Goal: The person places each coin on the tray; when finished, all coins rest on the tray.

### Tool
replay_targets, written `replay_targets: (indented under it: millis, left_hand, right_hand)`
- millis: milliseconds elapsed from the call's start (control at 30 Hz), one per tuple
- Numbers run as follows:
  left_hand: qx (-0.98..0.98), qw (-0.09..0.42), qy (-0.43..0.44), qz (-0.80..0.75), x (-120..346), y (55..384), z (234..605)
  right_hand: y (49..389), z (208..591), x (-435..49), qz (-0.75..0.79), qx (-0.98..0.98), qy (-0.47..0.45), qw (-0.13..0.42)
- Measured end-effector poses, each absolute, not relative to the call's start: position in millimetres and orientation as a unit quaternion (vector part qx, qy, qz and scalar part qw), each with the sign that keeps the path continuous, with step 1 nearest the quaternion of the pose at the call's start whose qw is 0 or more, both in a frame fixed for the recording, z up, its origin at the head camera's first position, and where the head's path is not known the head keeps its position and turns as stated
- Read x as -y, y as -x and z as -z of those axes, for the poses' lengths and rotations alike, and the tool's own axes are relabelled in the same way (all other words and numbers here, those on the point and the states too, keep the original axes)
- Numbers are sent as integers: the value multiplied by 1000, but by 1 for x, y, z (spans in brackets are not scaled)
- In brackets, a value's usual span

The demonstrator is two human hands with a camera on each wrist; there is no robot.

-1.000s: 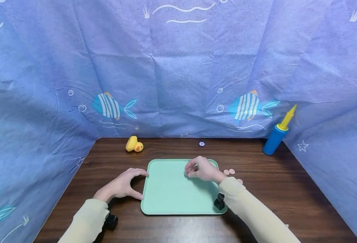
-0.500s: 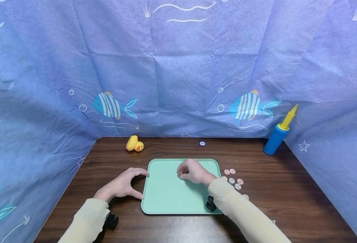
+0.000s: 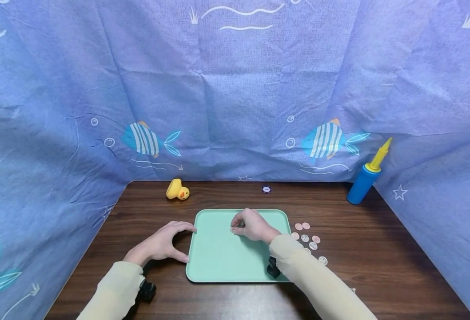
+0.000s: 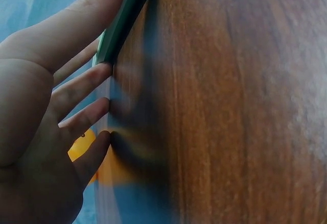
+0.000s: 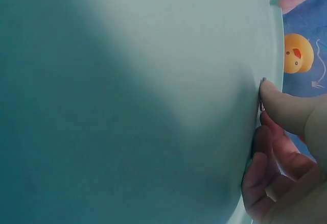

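Note:
A pale green rectangular tray (image 3: 219,262) lies on the table. My left hand (image 3: 160,242) rests at its left edge, thumb and fingers spread, tips right at the rim. In the left wrist view, thumb and fingers lie along the tray's side (image 4: 118,35). Over the upper middle of the tray, my right hand (image 3: 252,225) pinches a coin (image 3: 233,230) between thumb and fingers, close over the surface. From the right wrist, only a thin edge of the coin (image 5: 262,81) shows by the thumb. Copper and silver coins (image 3: 305,238) lie to the right of the tray, partly hidden by the sleeve.
A yellow rubber duck (image 3: 177,190) lies on its side at the back left. A dark-rimmed poker chip (image 3: 266,190) sits near the back edge. At the back right stands a blue and yellow hand pump (image 3: 362,182). A blue fish-print cloth (image 3: 239,98) encloses the table.
My right hand has moved left over the tray with the coin, slowing in the last half second. More coins beside the tray have come into sight. My left hand has stayed put.

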State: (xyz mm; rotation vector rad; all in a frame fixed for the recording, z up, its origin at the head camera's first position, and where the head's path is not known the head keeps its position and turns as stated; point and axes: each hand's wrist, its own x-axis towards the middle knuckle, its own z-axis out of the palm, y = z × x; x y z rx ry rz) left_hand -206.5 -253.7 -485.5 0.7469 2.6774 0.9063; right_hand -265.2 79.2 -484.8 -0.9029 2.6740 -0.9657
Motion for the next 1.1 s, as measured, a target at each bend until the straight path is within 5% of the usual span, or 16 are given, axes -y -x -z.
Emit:
replay_targets:
  millis: [767, 1100]
  left_hand:
    - [-912, 118, -246, -307, 255, 207, 486]
    - [-910, 121, -248, -309, 255, 206, 485]
  right_hand:
    - [264, 485, -74, 330, -900, 277, 64]
    - [266, 480, -107, 336, -893, 295, 59]
